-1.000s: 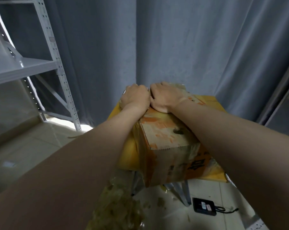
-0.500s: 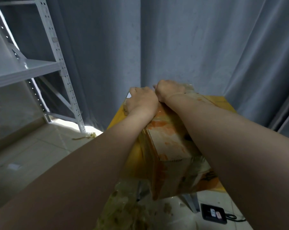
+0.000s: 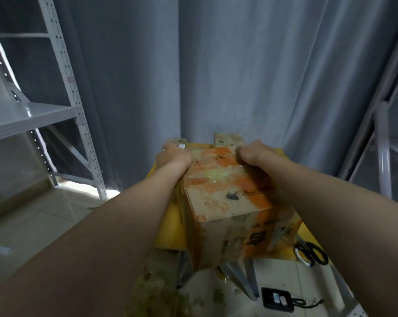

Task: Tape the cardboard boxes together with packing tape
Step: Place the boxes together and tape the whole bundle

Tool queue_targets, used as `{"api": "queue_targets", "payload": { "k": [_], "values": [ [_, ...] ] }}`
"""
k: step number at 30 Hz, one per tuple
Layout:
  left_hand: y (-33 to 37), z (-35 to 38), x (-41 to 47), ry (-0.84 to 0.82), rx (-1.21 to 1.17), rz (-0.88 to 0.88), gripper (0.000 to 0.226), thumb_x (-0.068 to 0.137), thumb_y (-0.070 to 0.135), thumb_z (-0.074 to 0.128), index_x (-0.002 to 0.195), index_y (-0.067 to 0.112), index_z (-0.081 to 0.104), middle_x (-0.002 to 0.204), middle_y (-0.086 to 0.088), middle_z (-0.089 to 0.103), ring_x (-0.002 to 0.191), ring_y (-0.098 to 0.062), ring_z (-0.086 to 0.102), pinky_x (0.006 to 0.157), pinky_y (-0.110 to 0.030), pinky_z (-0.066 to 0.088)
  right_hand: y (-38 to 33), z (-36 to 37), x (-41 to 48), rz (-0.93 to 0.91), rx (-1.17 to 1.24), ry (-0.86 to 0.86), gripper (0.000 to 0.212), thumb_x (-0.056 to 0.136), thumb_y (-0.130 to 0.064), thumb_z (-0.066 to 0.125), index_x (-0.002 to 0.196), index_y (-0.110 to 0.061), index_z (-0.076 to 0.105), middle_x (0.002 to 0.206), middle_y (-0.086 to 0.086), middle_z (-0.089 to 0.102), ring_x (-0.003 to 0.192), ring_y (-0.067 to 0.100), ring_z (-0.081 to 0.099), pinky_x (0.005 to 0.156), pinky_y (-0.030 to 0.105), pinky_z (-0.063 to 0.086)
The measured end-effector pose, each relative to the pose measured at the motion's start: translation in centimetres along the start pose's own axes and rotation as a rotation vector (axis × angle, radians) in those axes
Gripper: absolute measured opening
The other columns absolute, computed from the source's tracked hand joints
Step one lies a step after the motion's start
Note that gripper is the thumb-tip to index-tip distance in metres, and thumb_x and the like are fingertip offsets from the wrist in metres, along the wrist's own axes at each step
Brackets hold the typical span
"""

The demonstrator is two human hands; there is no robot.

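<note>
A cardboard box with orange print and glossy clear tape over its top stands on a small yellow table. My left hand grips the box's far left top corner, fingers curled over the edge. At the far right top corner my right hand holds the box the same way. Behind the box, the tops of two smaller cardboard pieces stick up. No tape roll is in view.
Black-handled scissors lie on the table's right front corner. A crumpled heap of used tape and a black device with a cord lie on the floor. White metal shelving stands left, a grey curtain behind.
My two hands, side by side at the far middle of the box top before, have slid apart to its far left and right corners. The view has shifted, showing the scissors.
</note>
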State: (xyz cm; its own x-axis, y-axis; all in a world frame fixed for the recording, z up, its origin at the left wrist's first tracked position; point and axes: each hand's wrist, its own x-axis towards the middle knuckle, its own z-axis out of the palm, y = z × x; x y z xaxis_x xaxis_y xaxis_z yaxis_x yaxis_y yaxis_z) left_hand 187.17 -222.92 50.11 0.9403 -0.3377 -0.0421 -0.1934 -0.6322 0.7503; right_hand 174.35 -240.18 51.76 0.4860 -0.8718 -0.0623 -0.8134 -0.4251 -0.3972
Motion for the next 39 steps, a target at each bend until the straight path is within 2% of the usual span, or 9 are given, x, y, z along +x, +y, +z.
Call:
{"api": "queue_targets", "payload": {
  "k": [3, 10, 18, 22, 24, 27, 31, 36, 39],
  "values": [
    [0.7, -1.9, -1.2, 0.026, -0.114, 0.056, 0.033, 0.096, 0.028, 0.052, 0.122, 0.014, 0.067, 0.131, -0.013, 0.068, 0.118, -0.039, 0.064, 0.099, -0.038, 0.053, -0.1, -1.0, -1.5, -0.001, 0.125, 0.088, 0.065, 0.103, -0.050, 0.042, 0.151, -0.006, 0.038, 0.152, 0.019, 0.050, 0.136, 0.041, 0.049, 0.107, 0.043, 0.042],
    [4.5, -8.6, -5.5, 0.278, -0.301, 0.187, 0.029, 0.097, 0.024, 0.054, 0.112, 0.012, 0.075, 0.122, -0.012, 0.073, 0.116, -0.040, 0.064, 0.097, -0.037, 0.050, -0.7, -6.9, -6.8, -0.040, 0.372, 0.340, 0.074, 0.100, -0.064, 0.031, 0.147, -0.009, 0.042, 0.147, 0.020, 0.054, 0.135, 0.043, 0.050, 0.109, 0.050, 0.039],
    [3.7, -10.3, -10.8, 0.229, -0.471, 0.352, 0.025, 0.088, 0.008, 0.056, 0.100, 0.027, 0.068, 0.094, 0.012, 0.070, 0.104, -0.019, 0.068, 0.098, -0.029, 0.052, 2.4, -8.6, -11.2, -0.016, 0.614, 0.336, 0.034, 0.096, -0.031, 0.049, 0.123, -0.009, 0.048, 0.099, 0.013, 0.057, 0.102, 0.040, 0.060, 0.089, 0.046, 0.054],
    [1.9, -9.1, -12.0, 0.196, -0.331, 0.299, 0.027, 0.087, 0.015, 0.056, 0.106, 0.030, 0.068, 0.122, 0.004, 0.063, 0.124, -0.030, 0.056, 0.110, -0.036, 0.044, 2.0, -8.9, -13.8, -0.053, 0.322, 0.252, 0.080, 0.095, -0.045, 0.058, 0.159, -0.012, 0.023, 0.146, 0.016, 0.052, 0.128, 0.043, 0.055, 0.100, 0.051, 0.052],
    [1.4, -9.1, -12.2, 0.174, -0.263, 0.263, 0.023, 0.088, 0.020, 0.057, 0.106, 0.031, 0.067, 0.128, 0.002, 0.058, 0.127, -0.034, 0.053, 0.108, -0.036, 0.043, 0.5, -9.1, -14.8, -0.130, 0.146, 0.276, 0.072, 0.093, -0.047, 0.057, 0.153, -0.015, 0.032, 0.152, 0.014, 0.044, 0.133, 0.042, 0.049, 0.106, 0.051, 0.047],
    [1.2, -9.4, -12.3, 0.138, -0.205, 0.277, 0.009, 0.086, 0.024, 0.062, 0.081, 0.030, 0.058, 0.104, 0.008, 0.062, 0.123, -0.033, 0.057, 0.107, -0.039, 0.046, -3.2, -8.9, -15.6, -0.370, 0.050, 0.269, 0.057, 0.100, -0.047, 0.050, 0.149, -0.017, 0.045, 0.157, 0.013, 0.037, 0.145, 0.039, 0.033, 0.117, 0.052, 0.034],
    [1.1, -9.3, -11.6, 0.112, -0.226, 0.290, 0.030, 0.086, 0.034, 0.066, 0.116, 0.032, 0.061, 0.125, 0.004, 0.065, 0.127, -0.030, 0.053, 0.107, -0.042, 0.048, -7.3, -7.2, -15.8, -0.572, 0.111, 0.150, 0.056, 0.105, -0.054, 0.042, 0.146, -0.017, 0.050, 0.155, 0.011, 0.039, 0.147, 0.033, 0.027, 0.117, 0.050, 0.031],
    [1.2, -8.8, -9.9, 0.056, -0.276, 0.359, 0.041, 0.089, 0.036, 0.073, 0.122, 0.027, 0.051, 0.107, 0.006, 0.066, 0.115, -0.027, 0.060, 0.104, -0.047, 0.051, -7.6, -5.0, -14.2, -0.466, -0.143, 0.025, 0.071, 0.104, -0.063, 0.031, 0.163, -0.023, 0.024, 0.171, 0.008, 0.018, 0.156, 0.035, 0.017, 0.122, 0.056, 0.021],
    [2.3, -8.9, -8.2, -0.014, -0.171, 0.332, 0.050, 0.087, 0.029, 0.068, 0.132, 0.025, 0.046, 0.128, -0.004, 0.060, 0.117, -0.031, 0.059, 0.103, -0.045, 0.051, -8.1, -5.2, -13.9, -0.400, -0.287, -0.037, 0.077, 0.100, -0.071, 0.027, 0.166, -0.034, 0.008, 0.174, 0.003, 0.001, 0.160, 0.033, 0.004, 0.124, 0.058, 0.008]
  ]
}}
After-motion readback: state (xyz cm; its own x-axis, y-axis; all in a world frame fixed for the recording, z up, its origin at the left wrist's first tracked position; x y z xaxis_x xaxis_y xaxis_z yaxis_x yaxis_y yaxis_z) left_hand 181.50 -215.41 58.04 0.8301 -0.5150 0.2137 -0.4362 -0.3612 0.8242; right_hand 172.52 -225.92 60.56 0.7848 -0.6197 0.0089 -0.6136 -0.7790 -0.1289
